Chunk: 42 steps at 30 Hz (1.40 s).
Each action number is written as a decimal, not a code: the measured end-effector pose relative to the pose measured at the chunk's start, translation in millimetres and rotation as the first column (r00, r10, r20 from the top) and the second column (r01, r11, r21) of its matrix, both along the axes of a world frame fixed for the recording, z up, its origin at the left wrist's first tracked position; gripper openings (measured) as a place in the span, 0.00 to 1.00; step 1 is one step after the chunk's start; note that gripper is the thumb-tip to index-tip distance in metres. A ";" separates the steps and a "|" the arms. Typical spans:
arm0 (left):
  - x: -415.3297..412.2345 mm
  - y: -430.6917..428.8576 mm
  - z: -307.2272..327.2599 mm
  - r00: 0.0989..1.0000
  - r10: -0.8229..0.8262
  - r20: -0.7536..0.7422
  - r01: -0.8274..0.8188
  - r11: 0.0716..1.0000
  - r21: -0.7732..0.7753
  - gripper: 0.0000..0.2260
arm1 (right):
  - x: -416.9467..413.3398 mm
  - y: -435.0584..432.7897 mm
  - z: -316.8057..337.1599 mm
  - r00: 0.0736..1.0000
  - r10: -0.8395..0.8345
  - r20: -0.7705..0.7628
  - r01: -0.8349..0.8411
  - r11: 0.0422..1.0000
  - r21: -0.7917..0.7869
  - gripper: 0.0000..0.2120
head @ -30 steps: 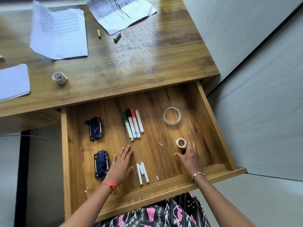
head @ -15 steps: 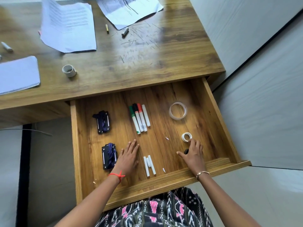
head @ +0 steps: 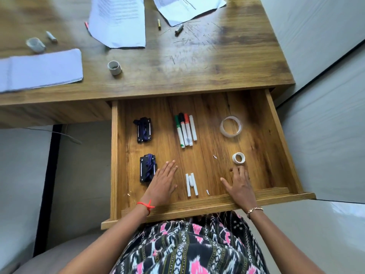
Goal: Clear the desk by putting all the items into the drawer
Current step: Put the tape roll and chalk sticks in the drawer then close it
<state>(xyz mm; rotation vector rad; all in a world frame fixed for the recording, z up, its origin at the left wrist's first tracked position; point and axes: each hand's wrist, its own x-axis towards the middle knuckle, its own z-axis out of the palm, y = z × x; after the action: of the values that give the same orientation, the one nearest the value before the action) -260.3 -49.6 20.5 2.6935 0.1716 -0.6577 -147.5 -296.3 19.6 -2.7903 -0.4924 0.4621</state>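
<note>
Status: drawer [head: 286,147] is pulled out under the bench [head: 197,76] front edge, part loaded. Both hands are inside, near the drawer's front edge.

Left hand [head: 163,181]: flat, palm down, fingers straight and together, holding nothing. It rests on the drawer floor just beside the front black holder [head: 147,168]. Right hand [head: 238,183]: fingers [head: 236,171] curled, thumb spread. Cannot tell if anything sits under the fingertips; nothing is visibly gripped. The small tape roll [head: 238,158] stands free just beyond it.

Already in drawer: markers [head: 185,129] near centre, clear tape ring [head: 230,126] toward the right wall, rear black holder [head: 143,129], white sticks [head: 191,183] between the hands.

Left on bench, toward its rear and left edges: printed sheets [head: 118,18], second sheet [head: 187,6], folded stack [head: 39,70], a roll [head: 114,67], another roll [head: 35,44], small pen parts [head: 178,28]. Task est. about half done.

Procedure (judgement):
1. Lift both hands clear without knocking the tape roll; it can roll.
2. Take the nearest bench roll next, then the small pieces.
3. Papers last, laid flat on top; keep them off the drawer rim.

Change vs. 0.5 s ago: right hand has drawn back from the small tape roll, now apart from it. The dark spot by that hand no longer shows. Left hand's pose is unchanged. View has swung left, so more of the bench's left side shows.
</note>
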 end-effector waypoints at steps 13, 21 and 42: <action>-39.5 -70.5 7.8 0.978 0.208 0.028 -0.206 0.976 -0.063 0.48 | -15.0 -30.3 5.7 0.950 0.307 0.058 -0.306 0.952 -0.014 0.31; -39.1 -77.9 5.6 0.948 0.289 0.135 -0.291 0.957 -0.007 0.41 | -18.8 -40.2 5.4 0.897 0.401 0.187 -0.396 0.916 -0.064 0.21; 46.8 -10.8 9.1 0.969 0.066 0.237 -0.113 0.975 0.191 0.37 | 70.4 18.5 10.9 0.875 0.418 0.243 -0.421 0.906 -0.041 0.29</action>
<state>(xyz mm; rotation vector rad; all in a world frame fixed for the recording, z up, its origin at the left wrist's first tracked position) -213.5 -60.4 29.6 2.9099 0.3144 -0.3115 -77.1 -277.8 30.5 -2.7329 -1.1689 0.1883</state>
